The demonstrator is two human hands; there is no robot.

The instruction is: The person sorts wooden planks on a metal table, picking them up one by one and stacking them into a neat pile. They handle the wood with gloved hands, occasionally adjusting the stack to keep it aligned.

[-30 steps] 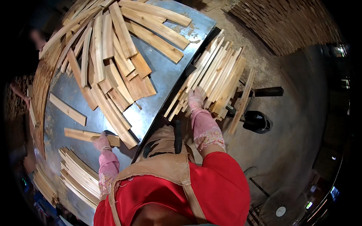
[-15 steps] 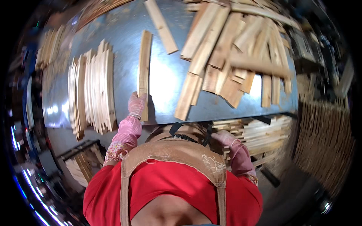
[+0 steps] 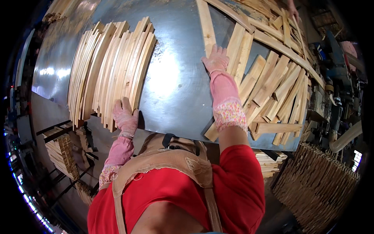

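Note:
My left hand (image 3: 125, 117), in a pink glove, rests against the near ends of a row of upright-packed wooden slats (image 3: 120, 70). Its fingers are stretched and the thumb stands apart. Farther right, my gloved right hand (image 3: 216, 59) reaches over the table with its fingers spread. Under its fingertips lies the near end of a pale wooden board (image 3: 206, 27); a firm grip does not show. Just right of this hand, another pale board (image 3: 235, 45) points toward a loose heap of boards (image 3: 278, 84).
All this lies on a grey metal table (image 3: 175, 93). Another person's hand (image 3: 293, 13) shows at the far right beside the boards. A rack of stacked wood (image 3: 60, 156) stands low left; a large wood stack (image 3: 315, 175) stands right. Machinery with a hose (image 3: 346, 136) is beyond.
My left hand has brought the slat it held to the row on the left and loosened its fingers. My right hand has risen from beside my body to a board across the table. The view has shifted.

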